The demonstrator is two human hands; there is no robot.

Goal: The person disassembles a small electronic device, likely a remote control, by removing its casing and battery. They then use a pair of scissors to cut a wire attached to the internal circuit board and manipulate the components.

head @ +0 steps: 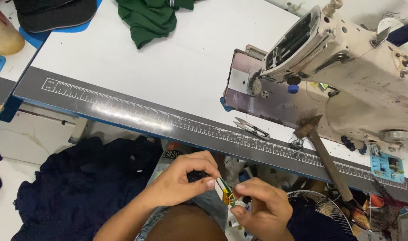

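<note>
Your left hand (184, 178) sits low in the frame, just left of centre, fingers curled in and pinched shut on one end of a small green and yellow label (226, 193). Your right hand (262, 209) is at the bottom, right of centre, thumb and forefinger closed on the other end of the same label. The label hangs between the two hands, tilted, below the table's front edge and over your lap. Something dark is tucked under the left fingers; you cannot tell what it is.

Above the hands, a white table (168, 67) fills the middle of the frame. A grey ruler strip (123, 111) runs along its front edge, slanting from upper left to lower right. A pair of thread snips (252, 128) lies on the table just behind the strip, right of centre. A hammer (322, 149) lies right of the snips, head on the table, handle reaching past the strip toward the lower right.

A cream sewing machine (346, 67) occupies the upper right. Green cloth (152, 17) is bunched at the top centre. A dark cap (52, 13) rests at the upper left. Dark navy fabric (79, 187) is heaped at the lower left, beside your left forearm.
</note>
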